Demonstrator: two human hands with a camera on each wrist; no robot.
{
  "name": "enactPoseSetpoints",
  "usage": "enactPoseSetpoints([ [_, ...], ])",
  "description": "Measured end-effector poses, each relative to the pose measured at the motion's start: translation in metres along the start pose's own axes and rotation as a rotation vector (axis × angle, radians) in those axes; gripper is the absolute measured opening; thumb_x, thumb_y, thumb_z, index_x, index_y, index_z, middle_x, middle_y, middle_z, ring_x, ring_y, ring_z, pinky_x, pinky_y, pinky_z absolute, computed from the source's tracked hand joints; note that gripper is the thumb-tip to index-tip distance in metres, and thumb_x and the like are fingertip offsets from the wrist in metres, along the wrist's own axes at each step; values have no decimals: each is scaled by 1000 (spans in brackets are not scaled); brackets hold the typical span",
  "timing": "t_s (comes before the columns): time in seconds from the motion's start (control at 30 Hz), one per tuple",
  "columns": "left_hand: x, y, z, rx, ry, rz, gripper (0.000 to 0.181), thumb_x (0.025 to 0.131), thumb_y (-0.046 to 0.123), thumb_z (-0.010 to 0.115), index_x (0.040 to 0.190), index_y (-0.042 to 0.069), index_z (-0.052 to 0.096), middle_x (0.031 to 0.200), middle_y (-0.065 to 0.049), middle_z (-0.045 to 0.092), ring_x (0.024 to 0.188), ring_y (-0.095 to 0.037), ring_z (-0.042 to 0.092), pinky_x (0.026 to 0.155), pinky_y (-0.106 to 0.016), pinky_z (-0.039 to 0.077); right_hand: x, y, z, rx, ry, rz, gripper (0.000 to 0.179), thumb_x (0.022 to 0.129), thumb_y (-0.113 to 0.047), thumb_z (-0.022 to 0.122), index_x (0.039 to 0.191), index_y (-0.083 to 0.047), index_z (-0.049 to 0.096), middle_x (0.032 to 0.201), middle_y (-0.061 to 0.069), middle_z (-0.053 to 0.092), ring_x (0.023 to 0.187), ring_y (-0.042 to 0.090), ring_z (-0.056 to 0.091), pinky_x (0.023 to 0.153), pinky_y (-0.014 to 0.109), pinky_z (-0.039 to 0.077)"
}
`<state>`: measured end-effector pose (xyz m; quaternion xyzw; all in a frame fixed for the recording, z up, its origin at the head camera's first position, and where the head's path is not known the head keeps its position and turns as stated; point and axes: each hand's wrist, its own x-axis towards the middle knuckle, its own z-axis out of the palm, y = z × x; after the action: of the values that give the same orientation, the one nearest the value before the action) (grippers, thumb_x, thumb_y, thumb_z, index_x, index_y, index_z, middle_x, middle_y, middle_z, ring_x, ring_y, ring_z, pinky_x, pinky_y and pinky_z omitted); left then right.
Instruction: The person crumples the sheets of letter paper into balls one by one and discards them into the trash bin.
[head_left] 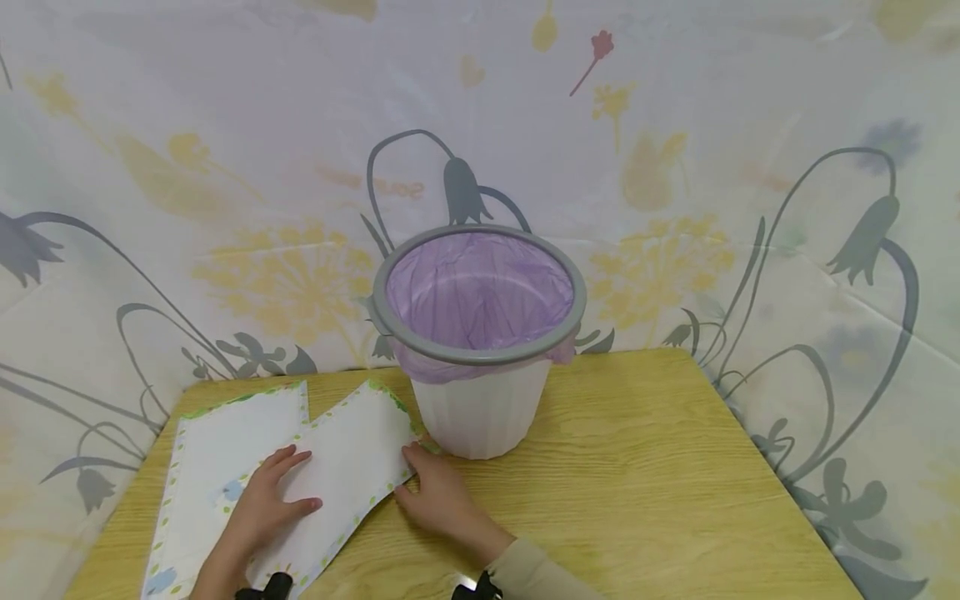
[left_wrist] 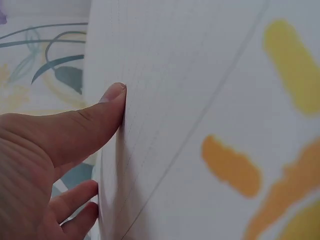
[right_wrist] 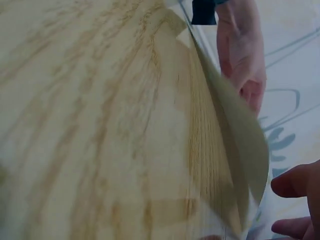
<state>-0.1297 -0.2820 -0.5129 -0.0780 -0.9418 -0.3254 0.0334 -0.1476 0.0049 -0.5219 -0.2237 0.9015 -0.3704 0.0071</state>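
two small black gadgets (head_left: 276, 586) are closest to us, down at the bottom edge, one by each wrist. the one on the right is next to a pale sleeve (head_left: 543, 575). just past them we see two bare hands on white paper.

the left hand (head_left: 262, 508) rests on the top sheet (head_left: 352, 475) with its fingers and thumb spread wide. from the left wrist we see its thumb touching the paper, near some orange and yellow shapes (left_wrist: 232, 167) printed there. the right hand (head_left: 446, 500) pinches the right end of the same sheet, between its thumb and fingers. from the right wrist we see that the edge of the sheet is bent up off the wood.

the top sheet lies at a slant, partly over what looks like a second sheet (head_left: 217, 442) on the left. we see little green leaves along their edges, and some blue bits too. both are on a yellow wooden table (head_left: 622, 450).

a white bin (head_left: 480, 412) stands upright on the table, just beside the pinched end. it has a gray rim (head_left: 480, 357) and a purple bag (head_left: 480, 292) inside. behind it we see a pale cloth (head_left: 697, 108) with gray and yellow flowers.
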Motion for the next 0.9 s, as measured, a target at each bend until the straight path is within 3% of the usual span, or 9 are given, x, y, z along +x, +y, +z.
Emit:
enactPoseSetpoints([
  [0.13,4,3,5,14,21,20,73,69,21,90,131,-3,59,140,-35,43,128,-58,36,100,-71,33,0,-4,0,40,25,24,53,96,-32,62,139,-1,56,139,15,57,129,28,53,105,39,44],
  [0.33,7,11,10,25,40,56,74,69,23,90,131,-3,59,138,-34,48,129,-57,38,100,-71,33,0,-7,-4,149,-2,100,62,99,-50,54,143,-5,54,144,17,52,133,32,49,107,44,42],
  [0.5,12,27,18,-14,32,67,74,72,29,89,132,-3,59,139,-33,49,130,-55,39,102,-70,31,0,-10,-2,197,-2,130,64,96,-51,59,143,-7,54,143,16,53,133,32,49,108,45,41],
  [0.67,20,39,32,-34,10,73,80,73,29,89,136,-5,54,141,-33,47,133,-55,35,105,-70,29,-1,-13,0,204,-8,102,61,96,-46,62,143,-6,54,139,11,58,130,30,52,108,44,41],
  [0.83,23,39,34,-38,5,64,82,76,31,88,139,-4,51,146,-34,40,135,-55,31,107,-69,28,-2,-13,2,202,-4,122,58,95,-39,64,143,-8,54,142,12,55,132,31,49,109,46,40],
  [0.9,21,36,30,-6,16,28,83,76,31,87,140,-7,49,147,-38,35,135,-57,27,108,-69,25,-3,-12,4,204,5,127,56,94,-34,64,142,-7,54,144,14,53,134,32,47,110,47,38],
])
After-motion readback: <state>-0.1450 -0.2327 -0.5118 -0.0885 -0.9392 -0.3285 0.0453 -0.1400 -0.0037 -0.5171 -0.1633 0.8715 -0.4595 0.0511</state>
